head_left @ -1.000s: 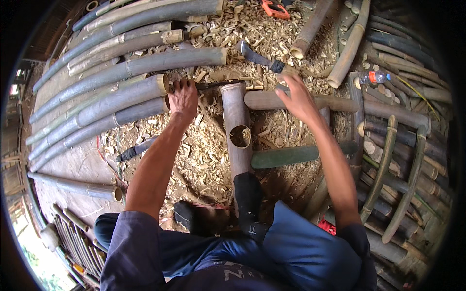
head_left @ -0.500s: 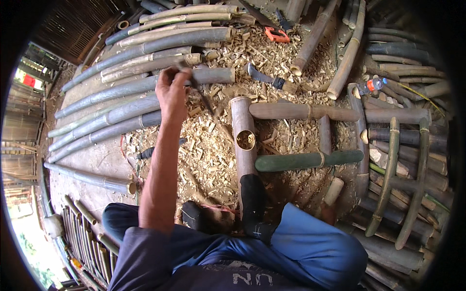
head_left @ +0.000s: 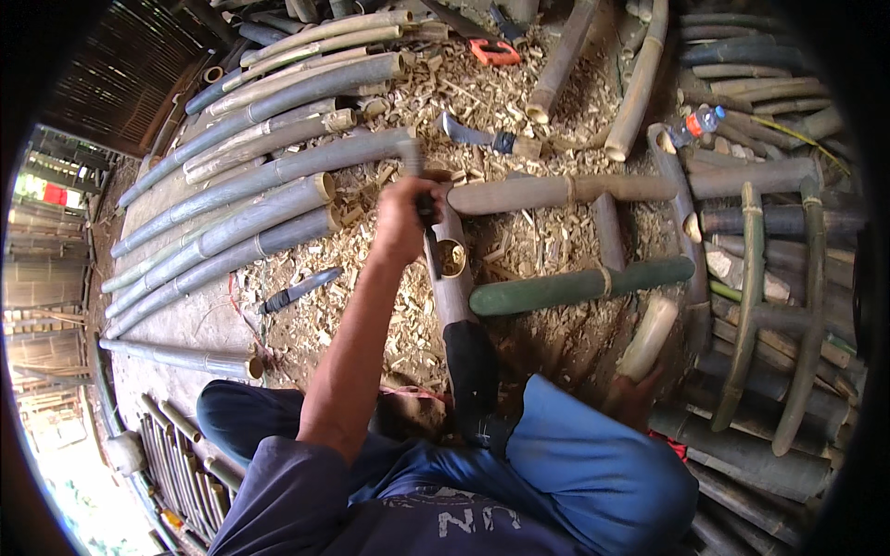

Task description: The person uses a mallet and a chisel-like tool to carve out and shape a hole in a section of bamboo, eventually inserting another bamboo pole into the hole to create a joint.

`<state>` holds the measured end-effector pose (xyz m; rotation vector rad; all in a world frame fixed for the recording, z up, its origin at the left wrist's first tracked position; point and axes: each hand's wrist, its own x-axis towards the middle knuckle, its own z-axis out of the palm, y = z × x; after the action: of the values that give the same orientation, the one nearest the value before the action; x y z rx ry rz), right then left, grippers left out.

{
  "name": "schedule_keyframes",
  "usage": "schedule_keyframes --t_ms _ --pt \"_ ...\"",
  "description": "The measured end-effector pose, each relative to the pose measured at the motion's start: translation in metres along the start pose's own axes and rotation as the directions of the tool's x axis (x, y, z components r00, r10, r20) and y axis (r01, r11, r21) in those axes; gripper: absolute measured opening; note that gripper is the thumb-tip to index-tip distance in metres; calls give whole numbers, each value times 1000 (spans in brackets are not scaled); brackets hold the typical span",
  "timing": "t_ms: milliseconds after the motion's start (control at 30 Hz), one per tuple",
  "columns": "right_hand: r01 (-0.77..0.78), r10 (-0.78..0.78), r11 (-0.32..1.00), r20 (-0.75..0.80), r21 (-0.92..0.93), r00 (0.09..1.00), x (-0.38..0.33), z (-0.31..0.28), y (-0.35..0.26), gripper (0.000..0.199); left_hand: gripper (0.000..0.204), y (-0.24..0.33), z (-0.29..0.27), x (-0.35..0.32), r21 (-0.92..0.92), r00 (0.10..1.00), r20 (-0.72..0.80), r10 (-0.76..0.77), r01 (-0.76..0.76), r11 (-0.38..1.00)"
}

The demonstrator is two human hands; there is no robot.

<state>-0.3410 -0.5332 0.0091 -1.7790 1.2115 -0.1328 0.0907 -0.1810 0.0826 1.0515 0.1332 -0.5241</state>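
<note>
My left hand [head_left: 406, 221] is wrapped around a slim dark chisel [head_left: 432, 256], its blade pointing down along a bamboo post. The chisel's upper end is blurred. This bamboo post [head_left: 449, 301] has a round hole [head_left: 452, 259] in its side, just right of the blade. My foot in black footwear [head_left: 471, 366] rests against the post's near end. Joined to the post are a brown bamboo rail [head_left: 528, 195] and a green bamboo rail [head_left: 547, 292]. At the lower right, my right hand [head_left: 635, 397], partly in shadow, grips a short bamboo piece [head_left: 651, 335] by its lower end.
Wood chips [head_left: 389, 306] cover the ground. A knife [head_left: 301, 289] lies at left, a machete [head_left: 477, 134] and an orange-handled saw [head_left: 495, 52] farther off. Bamboo poles [head_left: 269, 176] lie at left. A plastic bottle [head_left: 695, 125] stands by the frame's right upright [head_left: 681, 195].
My left hand has moved right and down with the chisel, from above the poles to the holed post. My right hand has raised the short bamboo piece. The view has shifted slightly.
</note>
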Motion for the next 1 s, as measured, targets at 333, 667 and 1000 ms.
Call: schedule_keyframes --t_ms 333,667,1000 --pt "-681 87 525 763 511 641 -46 37 -74 67 31 -122 69 -56 836 842 537 50 -539 105" --pt "-161 -108 826 432 540 895 -52 60 -149 88 28 -133 55 -40 872 871 488 -57 -490 -25" --pt "552 -496 833 390 -41 776 -55 99 -191 96 23 -108 42 -21 854 868 496 27 -493 169"
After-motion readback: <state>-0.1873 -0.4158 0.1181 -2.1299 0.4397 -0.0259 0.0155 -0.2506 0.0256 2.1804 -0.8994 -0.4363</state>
